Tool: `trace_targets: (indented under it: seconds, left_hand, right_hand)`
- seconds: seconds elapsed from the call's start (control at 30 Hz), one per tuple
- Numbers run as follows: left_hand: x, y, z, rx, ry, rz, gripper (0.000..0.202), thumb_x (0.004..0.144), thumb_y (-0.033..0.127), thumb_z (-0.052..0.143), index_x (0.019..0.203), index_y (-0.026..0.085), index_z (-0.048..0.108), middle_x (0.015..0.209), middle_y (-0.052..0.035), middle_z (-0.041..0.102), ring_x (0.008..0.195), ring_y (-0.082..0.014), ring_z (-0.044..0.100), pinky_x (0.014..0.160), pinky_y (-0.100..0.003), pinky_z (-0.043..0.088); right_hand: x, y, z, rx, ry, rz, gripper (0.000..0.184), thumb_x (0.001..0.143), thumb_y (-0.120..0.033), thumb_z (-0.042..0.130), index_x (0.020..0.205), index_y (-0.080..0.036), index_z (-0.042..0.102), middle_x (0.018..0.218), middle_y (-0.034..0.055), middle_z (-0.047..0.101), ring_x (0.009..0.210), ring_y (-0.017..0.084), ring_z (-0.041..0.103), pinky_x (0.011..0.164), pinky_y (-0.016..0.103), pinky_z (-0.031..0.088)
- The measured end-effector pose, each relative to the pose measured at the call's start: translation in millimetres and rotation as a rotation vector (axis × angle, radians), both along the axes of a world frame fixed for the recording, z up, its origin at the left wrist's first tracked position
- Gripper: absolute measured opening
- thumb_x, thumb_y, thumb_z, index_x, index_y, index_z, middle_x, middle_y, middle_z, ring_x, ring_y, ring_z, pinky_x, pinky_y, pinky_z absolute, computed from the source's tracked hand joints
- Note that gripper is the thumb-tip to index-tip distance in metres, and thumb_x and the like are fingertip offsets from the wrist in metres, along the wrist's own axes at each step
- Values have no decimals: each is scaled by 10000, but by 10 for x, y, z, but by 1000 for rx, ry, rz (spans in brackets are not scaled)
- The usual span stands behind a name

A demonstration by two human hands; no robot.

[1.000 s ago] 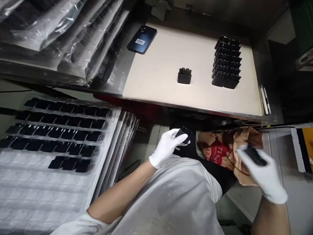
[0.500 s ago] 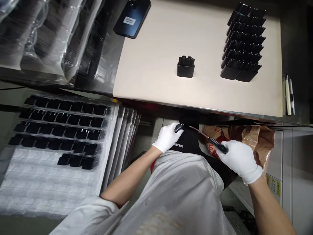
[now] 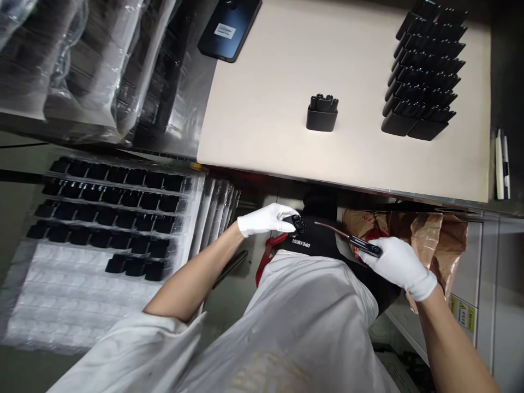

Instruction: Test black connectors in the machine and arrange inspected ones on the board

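Both my hands wear white gloves and sit low, below the table edge over my lap. My left hand (image 3: 266, 219) is closed on a small black plastic part (image 3: 296, 223). My right hand (image 3: 399, 266) grips a thin tool with a black handle (image 3: 363, 246) whose metal blade points left toward the part, with a gap between them. On the beige table top (image 3: 266, 109) stands one black connector part (image 3: 322, 113). A double row of the same black parts (image 3: 423, 76) stands at the far right.
A clear blister tray (image 3: 98, 251) partly filled with black parts lies at my left, on a stack of trays. Bagged trays (image 3: 82, 60) pile up at top left. A dark phone (image 3: 228, 28) lies on the table. A brown paper bag (image 3: 429, 234) sits by my right hand. Two pens (image 3: 502, 164) rest at the right edge.
My right hand swung in from the right with the tool and now holds it pointed at the part. My left hand shifted slightly left and up. The view dropped toward the table.
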State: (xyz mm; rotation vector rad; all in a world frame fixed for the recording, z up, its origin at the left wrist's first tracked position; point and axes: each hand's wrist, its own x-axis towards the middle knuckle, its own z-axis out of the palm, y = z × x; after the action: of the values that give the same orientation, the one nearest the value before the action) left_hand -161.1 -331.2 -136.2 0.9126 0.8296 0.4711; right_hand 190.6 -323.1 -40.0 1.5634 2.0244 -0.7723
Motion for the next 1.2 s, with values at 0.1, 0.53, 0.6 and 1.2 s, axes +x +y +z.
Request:
trace_targets:
  seconds: [0.1, 0.53, 0.6, 1.2]
  left_hand:
    - [-53, 2, 49, 318, 453, -100, 352, 883, 396, 780, 1151, 177, 715, 1025, -79, 786, 947, -257, 741, 862, -339, 559]
    - [136, -292, -21, 204, 919, 316, 245, 837, 401, 769, 906, 183, 680, 877, -97, 751, 873, -300, 738, 774, -367, 532]
    - [110, -332, -85, -41, 550, 516, 325, 753, 414, 847, 848, 166, 659, 832, -62, 720, 800, -236, 720, 758, -342, 559]
    - [-2172, -2124, 435, -65, 889, 1293, 671, 706, 577, 893, 1175, 127, 726, 1217, -137, 750, 1092, -276, 691, 958, -362, 555]
  right_hand:
    - [-128, 42, 16, -15, -54, 18, 494, 951, -628, 491, 747, -280, 777, 767, 65, 777, 726, 240, 708, 635, 321, 350]
    - [-388, -265, -273, 177, -75, 157, 351, 969, -452, 538, 812, -234, 764, 811, 100, 715, 781, 237, 683, 622, 321, 266]
    - [-355, -291, -287, 169, -75, 144, 367, 976, -467, 529, 806, -238, 761, 815, 92, 713, 764, 231, 676, 621, 319, 268]
    - [218, -132, -1277, 198, 654, -490, 617, 659, -526, 780, 1175, -187, 782, 1216, 141, 797, 1213, 429, 713, 1214, 544, 481]
